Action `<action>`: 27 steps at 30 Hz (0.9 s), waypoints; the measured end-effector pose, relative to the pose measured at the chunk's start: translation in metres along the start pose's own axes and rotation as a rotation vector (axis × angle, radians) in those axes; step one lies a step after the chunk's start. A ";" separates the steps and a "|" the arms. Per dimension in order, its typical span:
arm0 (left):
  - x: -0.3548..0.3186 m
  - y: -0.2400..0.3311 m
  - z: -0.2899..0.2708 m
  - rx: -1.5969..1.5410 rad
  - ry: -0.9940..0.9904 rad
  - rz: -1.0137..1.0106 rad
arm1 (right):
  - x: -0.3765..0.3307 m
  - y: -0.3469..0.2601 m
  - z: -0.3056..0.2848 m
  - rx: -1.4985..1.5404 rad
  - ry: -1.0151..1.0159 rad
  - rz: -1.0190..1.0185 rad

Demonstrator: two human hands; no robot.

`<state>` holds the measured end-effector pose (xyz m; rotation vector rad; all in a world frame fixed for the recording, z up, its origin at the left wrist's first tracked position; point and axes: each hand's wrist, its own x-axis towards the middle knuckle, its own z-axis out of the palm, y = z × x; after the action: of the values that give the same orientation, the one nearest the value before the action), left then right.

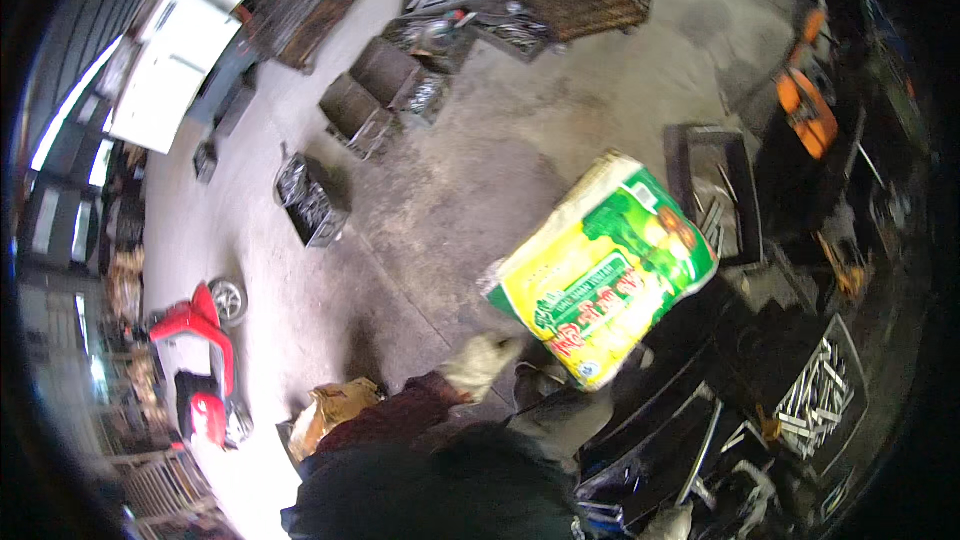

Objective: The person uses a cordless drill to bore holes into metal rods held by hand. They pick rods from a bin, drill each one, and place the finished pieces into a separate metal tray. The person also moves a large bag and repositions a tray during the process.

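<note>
My left hand (482,365), in a pale work glove, is just left of the lower corner of a yellow and green printed carton (610,270). Its fingers point toward the carton but are blurred, so I cannot tell whether they touch it. The carton lies tilted in front of me, with its printed face up. At the lower edge, a pale gloved shape that looks like my right hand (672,522) shows only in part, beside dark bins with metal parts. Its fingers are hidden.
Right of me stands a bin of bright metal strips (822,390). Beyond the carton is a dark tray (745,190), with an orange tool (805,112) farther right. Metal crates (312,202) stand on the floor ahead. A red scooter (215,330) is at left, near a brown paper sack (335,410).
</note>
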<state>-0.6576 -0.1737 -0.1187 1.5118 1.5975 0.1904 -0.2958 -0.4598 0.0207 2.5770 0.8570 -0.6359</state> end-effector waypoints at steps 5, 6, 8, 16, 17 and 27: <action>-0.064 -0.114 -0.087 0.109 0.102 -0.200 | -0.003 -0.007 -0.003 -0.056 0.095 0.004; -0.070 -0.123 -0.098 0.057 0.122 -0.242 | -0.004 -0.008 -0.003 -0.061 0.108 0.010; -0.074 -0.130 -0.112 0.404 0.039 0.051 | -0.004 -0.006 0.001 -0.050 0.123 0.026; 0.009 -0.145 -0.131 0.482 -0.099 0.177 | 0.022 0.039 0.046 0.183 -0.021 0.204; 0.023 -0.150 -0.135 0.344 -0.081 0.243 | 0.028 0.040 0.048 0.377 -0.138 0.175; 0.085 -0.220 -0.394 0.399 0.279 0.246 | 0.054 -0.362 0.021 0.107 -0.137 -0.265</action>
<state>-1.0701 0.0246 -0.0737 2.0676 1.7333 0.2380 -0.4914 -0.1701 -0.0908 2.4963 1.1573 -0.9458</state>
